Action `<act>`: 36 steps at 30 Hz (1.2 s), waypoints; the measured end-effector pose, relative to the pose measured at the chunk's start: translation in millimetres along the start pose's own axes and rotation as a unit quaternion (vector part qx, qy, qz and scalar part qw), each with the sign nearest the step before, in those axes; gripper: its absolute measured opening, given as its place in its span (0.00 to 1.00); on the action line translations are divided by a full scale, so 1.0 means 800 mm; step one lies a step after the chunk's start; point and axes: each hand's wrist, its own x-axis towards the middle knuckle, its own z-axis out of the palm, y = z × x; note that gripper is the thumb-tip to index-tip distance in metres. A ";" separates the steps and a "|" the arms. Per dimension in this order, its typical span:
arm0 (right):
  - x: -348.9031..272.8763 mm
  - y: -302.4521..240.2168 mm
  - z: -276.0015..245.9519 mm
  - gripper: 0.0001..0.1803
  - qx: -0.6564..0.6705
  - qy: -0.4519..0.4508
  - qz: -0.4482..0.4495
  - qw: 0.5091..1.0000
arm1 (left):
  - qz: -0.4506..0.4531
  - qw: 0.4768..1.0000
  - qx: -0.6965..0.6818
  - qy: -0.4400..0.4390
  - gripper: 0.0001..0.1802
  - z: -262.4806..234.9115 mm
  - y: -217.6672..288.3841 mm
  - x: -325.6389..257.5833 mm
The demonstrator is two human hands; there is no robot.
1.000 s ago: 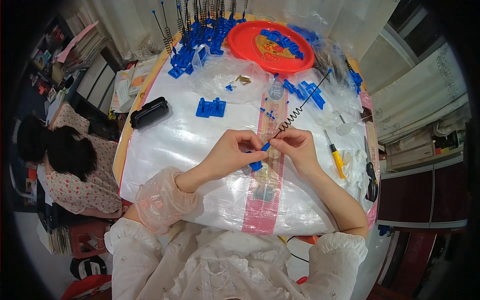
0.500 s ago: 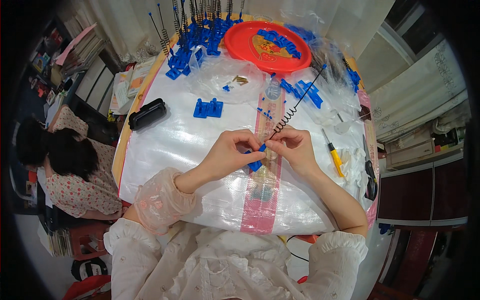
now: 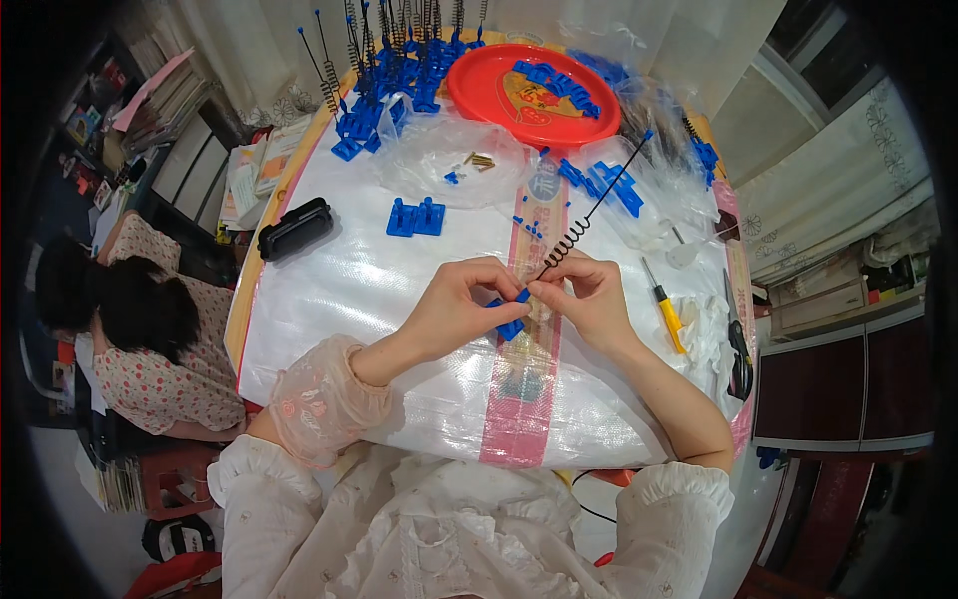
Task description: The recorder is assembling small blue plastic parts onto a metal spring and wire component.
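Note:
My left hand (image 3: 466,304) is closed on a blue plastic base (image 3: 510,328), pinching its upright part between thumb and fingers. Beside it, my right hand (image 3: 581,297) pinches the lower end of a black coil spring rod (image 3: 569,240) where it meets the blue piece. The rod slants up to the right and ends in a small blue tip (image 3: 648,134). My fingertips hide the joint, so how far the rod sits in the base cannot be seen. Beyond my hands lie two blue bases (image 3: 415,217) and several tiny blue caps (image 3: 532,222) on the white sheet.
At the back left stand several blue bases with spring rods (image 3: 389,90). A red plate (image 3: 479,98) bears blue parts. A clear bag (image 3: 419,150) holds brass pieces. Right lie a yellow screwdriver (image 3: 669,321) and black scissors (image 3: 739,364); left, a black case (image 3: 295,229). Another person (image 3: 150,319) sits at left.
The spring rod's coil has shifted slightly in my right fingers, looking turned. Both hands stay in nearly the same place.

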 end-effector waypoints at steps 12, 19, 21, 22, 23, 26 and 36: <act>0.000 -0.002 0.000 0.06 0.019 0.023 0.004 1.000 | -0.041 0.999 -0.003 -0.007 0.06 -0.001 0.002 0.000; -0.001 0.000 -0.003 0.05 0.015 0.022 0.028 0.999 | -0.048 0.999 -0.009 -0.012 0.06 -0.002 0.001 0.000; 0.000 0.001 0.000 0.05 0.004 0.023 0.000 1.000 | -0.035 0.999 -0.008 -0.009 0.07 -0.002 0.000 0.000; 0.000 0.001 0.001 0.06 -0.001 0.023 -0.014 1.000 | -0.023 1.000 -0.007 -0.006 0.07 -0.002 -0.001 0.000; 0.001 0.000 0.001 0.05 -0.010 0.023 -0.023 0.999 | -0.009 1.000 -0.008 -0.004 0.07 -0.002 -0.002 0.000; 0.002 -0.002 0.001 0.05 -0.042 0.024 -0.052 0.997 | 0.036 0.999 0.024 -0.002 0.07 -0.004 -0.007 0.002; 0.000 -0.008 0.003 0.05 -0.082 0.030 -0.095 0.992 | 0.110 0.990 0.080 0.027 0.07 -0.001 -0.003 0.001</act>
